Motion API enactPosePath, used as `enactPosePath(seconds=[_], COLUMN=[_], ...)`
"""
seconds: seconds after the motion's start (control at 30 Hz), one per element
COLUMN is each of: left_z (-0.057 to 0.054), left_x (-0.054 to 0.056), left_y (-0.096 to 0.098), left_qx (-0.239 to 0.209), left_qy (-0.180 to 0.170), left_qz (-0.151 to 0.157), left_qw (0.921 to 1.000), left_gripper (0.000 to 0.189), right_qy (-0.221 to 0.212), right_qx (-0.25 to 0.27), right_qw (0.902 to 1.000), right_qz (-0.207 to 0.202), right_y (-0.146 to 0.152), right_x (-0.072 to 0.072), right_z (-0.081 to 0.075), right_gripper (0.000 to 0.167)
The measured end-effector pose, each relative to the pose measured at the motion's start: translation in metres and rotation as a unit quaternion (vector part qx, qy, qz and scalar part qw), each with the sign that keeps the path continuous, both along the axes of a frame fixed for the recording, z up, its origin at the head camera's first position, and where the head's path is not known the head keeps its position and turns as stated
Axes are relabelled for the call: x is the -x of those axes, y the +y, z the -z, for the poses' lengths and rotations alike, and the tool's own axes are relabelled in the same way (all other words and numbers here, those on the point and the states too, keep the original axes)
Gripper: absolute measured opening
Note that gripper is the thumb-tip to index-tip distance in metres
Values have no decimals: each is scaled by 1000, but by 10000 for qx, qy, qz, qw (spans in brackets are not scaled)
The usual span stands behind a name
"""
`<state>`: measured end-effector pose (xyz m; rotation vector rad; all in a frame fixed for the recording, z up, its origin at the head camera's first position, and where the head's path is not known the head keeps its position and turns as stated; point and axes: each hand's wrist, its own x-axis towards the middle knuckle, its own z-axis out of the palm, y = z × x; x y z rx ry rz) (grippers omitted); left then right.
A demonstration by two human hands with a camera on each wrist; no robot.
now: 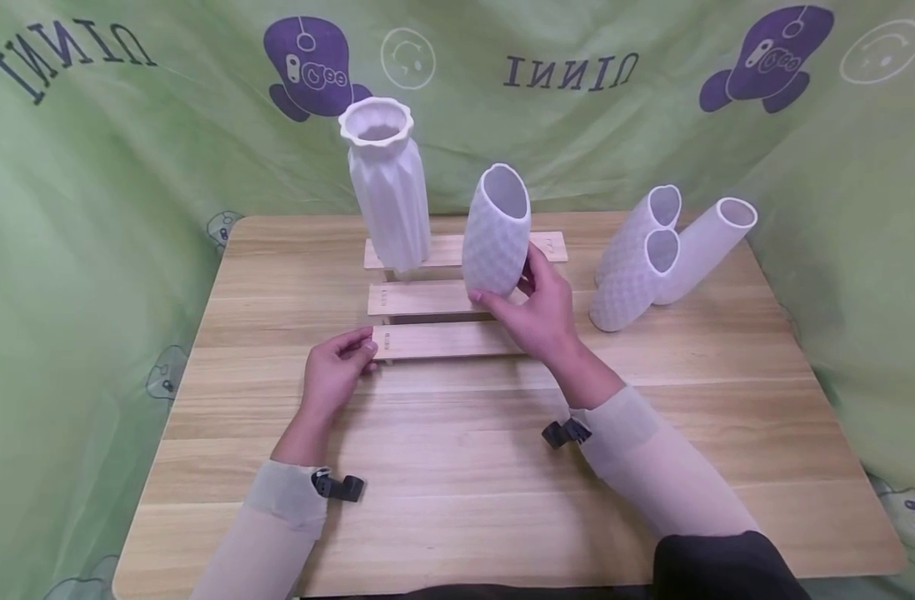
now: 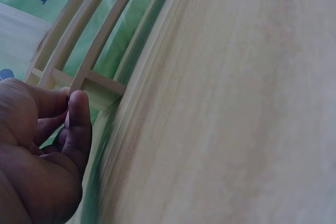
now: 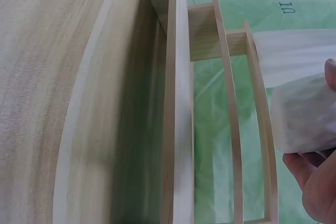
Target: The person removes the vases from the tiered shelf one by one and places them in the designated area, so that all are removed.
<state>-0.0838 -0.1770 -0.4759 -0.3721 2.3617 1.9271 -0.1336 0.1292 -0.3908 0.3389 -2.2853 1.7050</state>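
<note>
A slatted wooden rack [image 1: 442,340] stands on the table. My left hand [image 1: 336,372] pinches the left end of its front slat between thumb and fingers, as the left wrist view also shows. My right hand [image 1: 542,312] grips the lower part of a white textured vase [image 1: 493,237], which is nearly upright over the rack's right half. Whether its base touches the slats is hard to tell. To its left, a taller white pleated vase [image 1: 390,196] with a scalloped rim stands at the back of the rack. In the right wrist view, the held vase [image 3: 304,114] is close to the rear slat.
Right of the rack, two textured white vases [image 1: 621,287] and a smoother white vase [image 1: 705,250] stand close together on the wooden table [image 1: 442,492]. A green printed cloth [image 1: 457,125] hangs behind the table and at both sides.
</note>
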Motion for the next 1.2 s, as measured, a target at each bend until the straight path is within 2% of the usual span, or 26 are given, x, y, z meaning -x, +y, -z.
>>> enactPosePath(seconds=[0.27,0.53,0.93,1.2], left_z=[-1,0,-1,1], left_x=[0,0,2,1], left_y=[0,0,0,-1], left_qx=[28,24,55,3], left_qy=[-11,-38,-91,-148], left_qz=[12,14,22,48], left_qw=[10000,10000,9999,9999], left_gripper=[34,35,35,37], right_qy=[-161,-83,-415,-402], right_qx=[47,168,207,274], right_qw=[9999,9998,9986,9985], right_qz=[14,-18,247,239], right_y=[-2,9,24,35], right_x=[-23,-27,-31,-39], right_z=[-31,-24,-16,-10], right_gripper=[74,75,75,72])
